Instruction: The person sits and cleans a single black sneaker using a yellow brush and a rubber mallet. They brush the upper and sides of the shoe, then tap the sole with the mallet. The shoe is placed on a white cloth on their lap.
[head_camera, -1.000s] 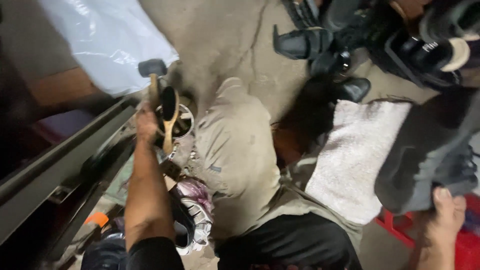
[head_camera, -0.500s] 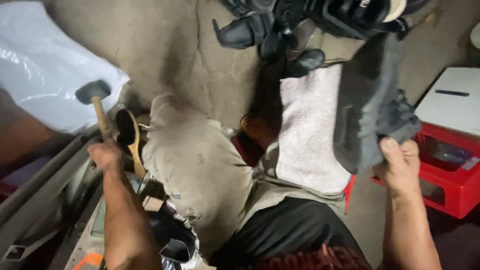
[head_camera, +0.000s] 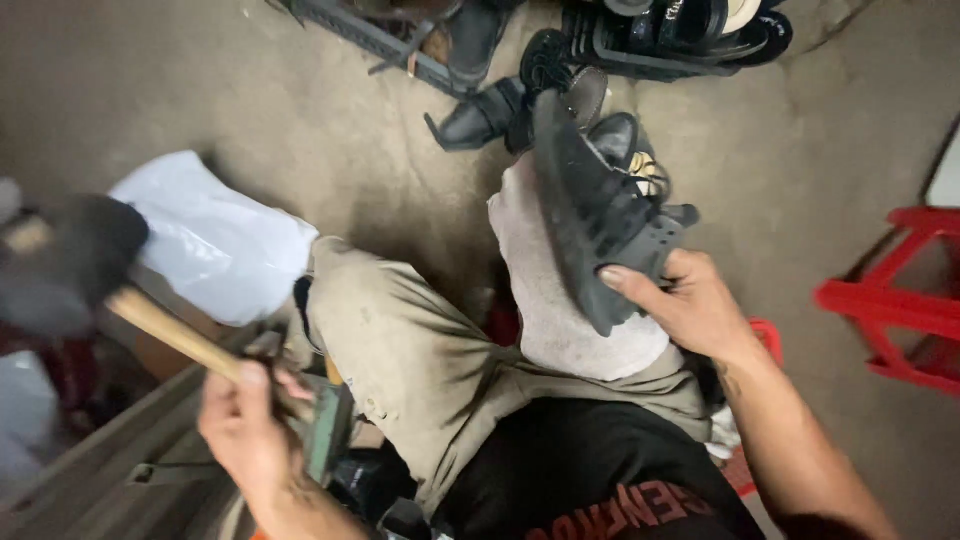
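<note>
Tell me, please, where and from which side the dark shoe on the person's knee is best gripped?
Probably at the heel end of the dark shoe, from the near right side. It lies sole-up on the white cloth, heel nearest, where the right hand already clamps it.

Clutter on a concrete floor (head_camera: 300, 110)
A white plastic bag (head_camera: 215, 235) lies left, black shoes (head_camera: 480, 115) sit at the top, a red stool (head_camera: 890, 300) stands right.

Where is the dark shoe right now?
The dark shoe sits right of centre in the head view, gripped by the right hand and resting on the white towel over the person's right knee.
</note>
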